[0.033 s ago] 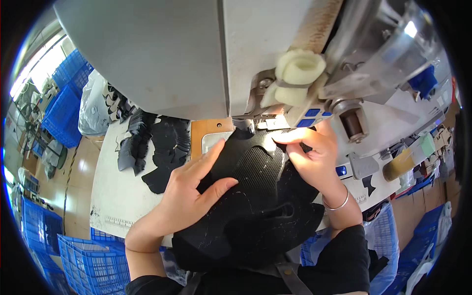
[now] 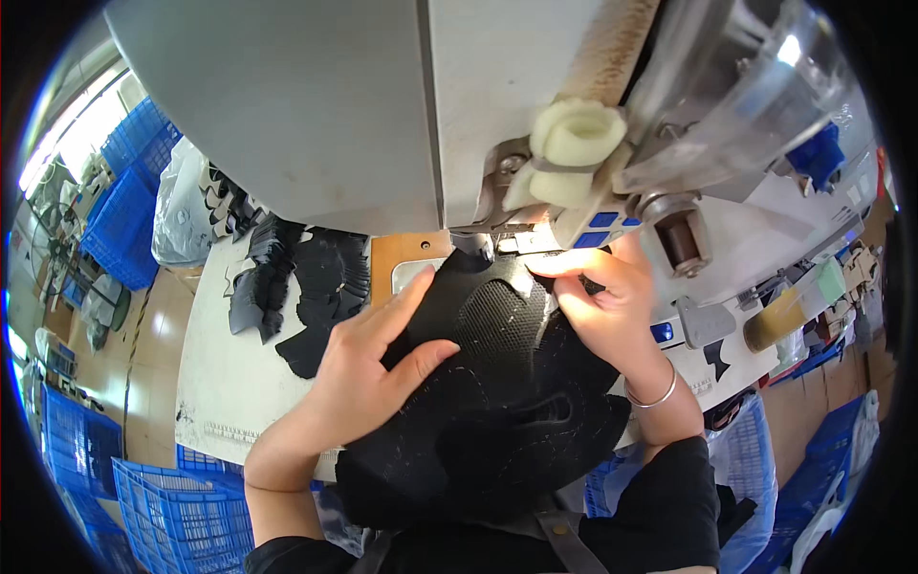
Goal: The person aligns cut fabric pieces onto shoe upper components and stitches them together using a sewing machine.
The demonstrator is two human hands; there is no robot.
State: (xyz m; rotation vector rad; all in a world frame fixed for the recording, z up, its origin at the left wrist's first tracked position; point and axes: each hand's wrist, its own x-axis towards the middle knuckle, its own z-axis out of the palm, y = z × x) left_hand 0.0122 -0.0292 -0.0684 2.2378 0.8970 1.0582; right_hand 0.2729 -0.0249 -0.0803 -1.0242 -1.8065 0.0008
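A black shoe upper piece (image 2: 497, 330) with a mesh panel and a slot-like opening lies under the sewing machine head (image 2: 335, 115). Its far edge reaches the needle area, where a bright lamp shines on it. My left hand (image 2: 368, 359) rests on its left side, thumb spread away from the stretched index finger; the other fingertips are partly hidden. Close to the needle on the right, my right hand (image 2: 607, 297) pinches the upper's edge between thumb and fingers. A metal bangle (image 2: 655, 394) circles my right wrist.
Stacked black cut pieces (image 2: 330, 277) lie on the white table (image 2: 215, 373) to the left. Brown thread sits on a spool (image 2: 681, 244) at the machine's right. Blue crates (image 2: 177, 517) stand below on the left, and a plastic-lined crate (image 2: 746, 469) at the right.
The shoe upper has slid very slightly to the left, and my left hand with it. My right hand keeps its pinch, and the machine appears a little shifted in view.
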